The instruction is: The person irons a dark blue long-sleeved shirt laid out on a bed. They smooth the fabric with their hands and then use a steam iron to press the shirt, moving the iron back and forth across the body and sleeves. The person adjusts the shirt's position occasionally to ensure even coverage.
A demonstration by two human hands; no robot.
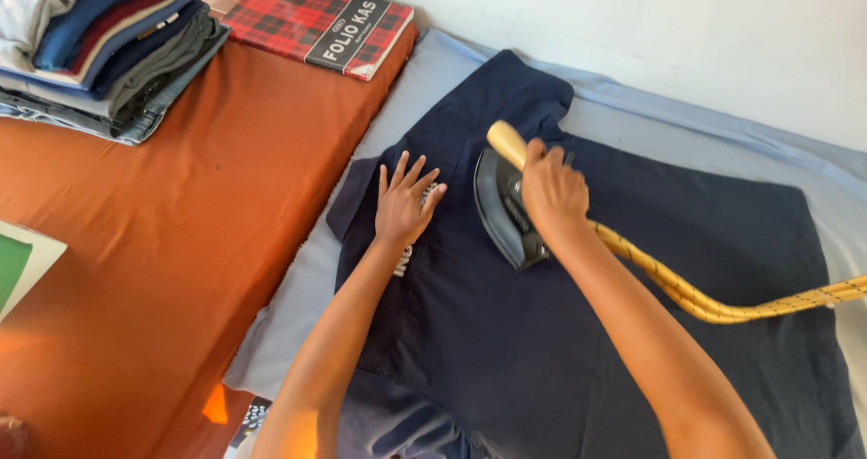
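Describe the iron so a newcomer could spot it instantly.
Find the navy shirt spread over the pale blue sheet. Near its collar sits the iron, under the right hand. It alone is dark grey and pointed, with a pale wooden handle and a yellow braided cord.

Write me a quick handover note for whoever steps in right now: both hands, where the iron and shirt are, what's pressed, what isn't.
Right hand: closed on the pale handle of the dark iron, which sits flat on the navy T-shirt near the collar.
Left hand: fingers spread flat on the shirt beside the iron, pinning the fabric.
The shirt lies spread on a light blue sheet; the yellow braided cord trails off to the right.
Done: shirt laid out; folded clothes stack sits far left on the orange cover.
Left: cannot tell how much is pressed; the lower hem looks bunched.
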